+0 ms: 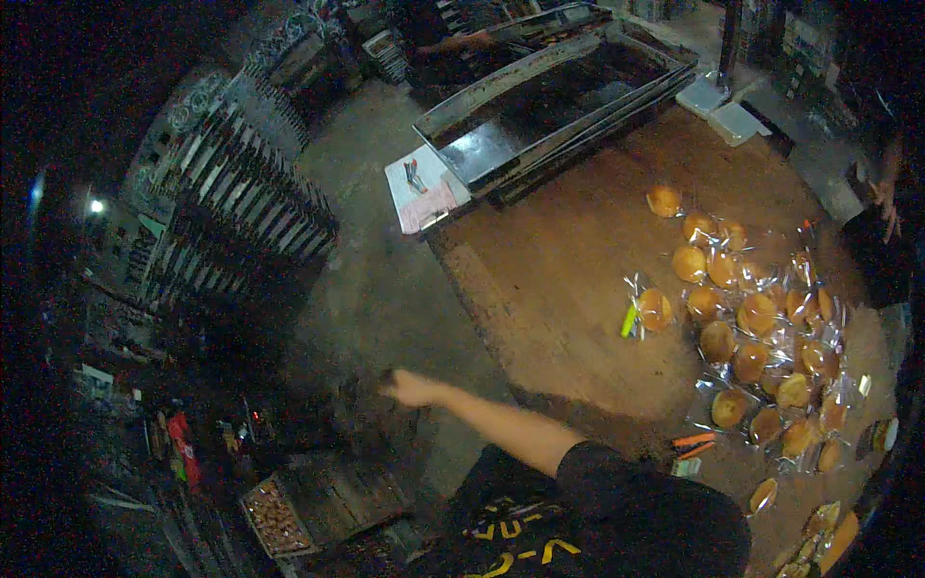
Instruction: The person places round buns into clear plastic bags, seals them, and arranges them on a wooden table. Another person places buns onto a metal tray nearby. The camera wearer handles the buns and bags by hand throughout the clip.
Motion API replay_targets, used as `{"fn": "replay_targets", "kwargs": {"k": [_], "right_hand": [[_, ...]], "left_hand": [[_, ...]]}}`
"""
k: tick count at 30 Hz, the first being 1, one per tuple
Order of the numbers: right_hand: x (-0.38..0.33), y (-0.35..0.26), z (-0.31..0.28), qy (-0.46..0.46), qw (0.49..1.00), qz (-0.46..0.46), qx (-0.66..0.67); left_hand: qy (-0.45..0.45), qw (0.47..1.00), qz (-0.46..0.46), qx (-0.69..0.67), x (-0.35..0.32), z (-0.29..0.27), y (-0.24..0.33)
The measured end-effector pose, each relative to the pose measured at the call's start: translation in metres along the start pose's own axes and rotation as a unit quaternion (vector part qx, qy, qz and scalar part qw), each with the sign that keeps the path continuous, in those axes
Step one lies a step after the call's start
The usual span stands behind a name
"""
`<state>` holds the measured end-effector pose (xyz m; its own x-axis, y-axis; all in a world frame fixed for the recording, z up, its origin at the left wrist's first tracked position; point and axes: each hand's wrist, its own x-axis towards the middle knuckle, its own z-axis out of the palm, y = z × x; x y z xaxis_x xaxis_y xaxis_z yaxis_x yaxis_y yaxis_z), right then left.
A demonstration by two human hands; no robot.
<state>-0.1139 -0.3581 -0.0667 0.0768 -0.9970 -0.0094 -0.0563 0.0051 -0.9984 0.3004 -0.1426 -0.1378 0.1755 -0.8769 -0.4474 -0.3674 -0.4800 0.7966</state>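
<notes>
My right arm, in a dark short sleeve, stretches leftward across my body. At its end my right hand (412,388) hangs in the air above the floor, left of the wooden table (568,260). Its fingers are smeared and partly hidden; a small dark patch shows at their tips, too unclear to name. My left hand does not show. On the right of the table lie several round golden buns (756,313), many in clear plastic bags. One bagged bun (654,310) lies apart, with a yellow-green strip (629,321) beside it.
A large metal tray (453,106) lies at the table's far edge, beside papers (421,190) with pens. Stacked racks (241,193) stand left. An open box of small brown items (277,520) sits lower left. Another person's hand (885,200) shows at the right edge. Orange-handled items (694,443) lie nearby.
</notes>
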Motion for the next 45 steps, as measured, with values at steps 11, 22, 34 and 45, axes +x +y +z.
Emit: {"fn": "replay_targets", "kwargs": {"k": [11,22,34,45], "right_hand": [[-0.159,0.001,-0.374,0.559,0.809,-0.042,-0.179],[0.134,0.116,-0.202,0.335,0.887,-0.148,-0.282],[-0.124,0.005,-0.063,-0.021,0.998,0.064,0.02],[-0.43,-0.067,-0.079,0.367,0.815,0.02,0.447]], "left_hand": [[0.0,1.0,-0.018,-0.017,-0.001,0.002,-0.016],[-0.004,0.991,-0.072,0.116,0.044,0.034,0.044],[-0.123,0.966,0.085,0.211,0.127,0.062,0.029],[-0.295,0.924,0.23,0.081,0.064,0.236,0.194]]}}
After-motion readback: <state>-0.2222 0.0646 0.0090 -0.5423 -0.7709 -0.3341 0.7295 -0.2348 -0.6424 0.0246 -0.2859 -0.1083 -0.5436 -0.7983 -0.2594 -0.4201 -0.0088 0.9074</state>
